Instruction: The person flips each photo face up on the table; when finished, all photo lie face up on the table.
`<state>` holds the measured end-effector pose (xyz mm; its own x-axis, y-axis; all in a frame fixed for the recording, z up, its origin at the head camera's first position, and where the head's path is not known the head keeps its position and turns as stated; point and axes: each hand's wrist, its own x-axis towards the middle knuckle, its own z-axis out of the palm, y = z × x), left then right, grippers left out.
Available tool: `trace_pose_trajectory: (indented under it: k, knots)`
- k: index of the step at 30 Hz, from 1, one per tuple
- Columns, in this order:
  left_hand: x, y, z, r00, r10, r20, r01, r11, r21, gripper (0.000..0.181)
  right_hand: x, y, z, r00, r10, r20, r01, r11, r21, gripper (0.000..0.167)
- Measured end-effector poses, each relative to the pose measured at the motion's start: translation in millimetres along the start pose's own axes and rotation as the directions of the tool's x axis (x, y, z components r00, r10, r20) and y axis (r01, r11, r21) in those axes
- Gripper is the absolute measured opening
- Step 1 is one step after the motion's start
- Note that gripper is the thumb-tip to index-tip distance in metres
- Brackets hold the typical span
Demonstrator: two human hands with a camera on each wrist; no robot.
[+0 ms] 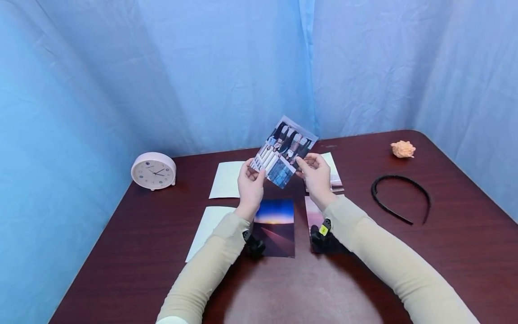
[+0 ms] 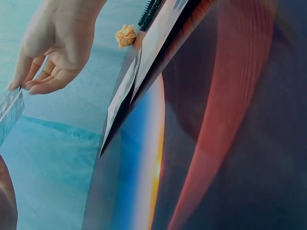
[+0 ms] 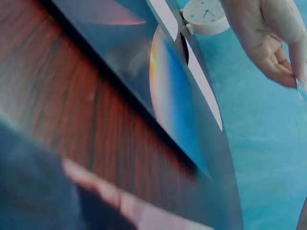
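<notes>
Raised above the table, a photo print (image 1: 284, 150) of people in dark clothes is held tilted between both hands. My left hand (image 1: 251, 186) pinches its lower left edge, thumb in front. At its lower right edge, my right hand (image 1: 317, 179) pinches it between thumb and fingers. Below the hands lie a sunset road picture (image 1: 279, 220) and a pinkish picture (image 1: 313, 213), the latter partly hidden by the right wrist. Behind the right hand, another sheet (image 1: 332, 168) shows in part. In the left wrist view only a corner of the held print (image 2: 12, 112) appears.
Two white sheets (image 1: 226, 180) lie left of the pictures on the dark wooden table (image 1: 141, 252). A white clock (image 1: 154, 172) stands at the far left. To the right are a black headband (image 1: 400, 177) and a crumpled peach-coloured object (image 1: 403, 149). Blue curtains (image 1: 226, 76) hang behind.
</notes>
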<state>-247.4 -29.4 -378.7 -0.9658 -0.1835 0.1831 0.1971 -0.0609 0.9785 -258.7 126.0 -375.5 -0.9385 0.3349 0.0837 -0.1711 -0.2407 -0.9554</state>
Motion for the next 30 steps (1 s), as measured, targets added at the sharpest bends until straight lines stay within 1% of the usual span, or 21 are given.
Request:
trace_pose_trajectory:
  k: [6, 9, 11, 15, 18, 21, 23, 26, 28, 30]
  knots:
    - [-1.8, 0.1, -16.4, 1.000, -0.005, 0.022, 0.005, 1.000, 0.016, 0.039, 2.8, 1.0, -13.8, 1.000, -0.008, 0.008, 0.008, 1.000, -0.026, 0.022]
    - [-0.7, 0.7, -24.7, 0.999, -0.012, 0.036, 0.011, 0.999, 0.035, 0.041, 6.0, -1.9, -19.4, 1.000, -0.025, 0.008, 0.025, 0.999, -0.022, 0.021]
    - [0.4, 1.8, -29.6, 0.999, -0.010, 0.046, 0.007, 0.998, 0.065, 0.042, 7.8, -4.5, -22.1, 0.999, -0.035, 0.012, 0.035, 0.999, -0.023, 0.021]
    - [2.0, 4.7, -37.9, 0.998, 0.007, 0.067, -0.016, 0.992, 0.129, 0.043, 10.0, -8.7, -25.4, 0.999, -0.039, 0.023, 0.040, 0.998, -0.045, 0.014]
    - [3.0, 7.5, -42.7, 0.995, 0.022, 0.095, -0.038, 0.983, 0.178, 0.044, 10.7, -11.3, -27.2, 0.999, -0.041, 0.036, 0.044, 0.996, -0.074, 0.014]
    - [3.4, 11.1, -46.7, 0.991, 0.039, 0.124, -0.068, 0.969, 0.237, 0.046, 11.5, -14.2, -29.1, 0.998, -0.044, 0.053, 0.050, 0.992, -0.112, 0.016]
    - [3.3, 14.2, -49.3, 0.989, 0.045, 0.140, -0.082, 0.959, 0.270, 0.047, 12.5, -16.1, -30.5, 0.995, -0.048, 0.083, 0.060, 0.987, -0.150, 0.019]
    - [3.1, 17.4, -53.1, 0.986, 0.058, 0.157, -0.105, 0.944, 0.312, 0.048, 14.3, -19.3, -33.3, 0.985, -0.039, 0.168, 0.077, 0.971, -0.227, 0.030]
    - [3.1, 18.7, -55.3, 0.984, 0.061, 0.166, -0.114, 0.937, 0.329, 0.048, 15.5, -21.1, -35.3, 0.970, -0.023, 0.241, 0.093, 0.955, -0.282, 0.041]
    - [3.5, 19.1, -57.2, 0.983, 0.065, 0.170, -0.120, 0.934, 0.336, 0.047, 15.5, -23.1, -36.8, 0.951, 0.003, 0.310, 0.108, 0.934, -0.341, 0.050]
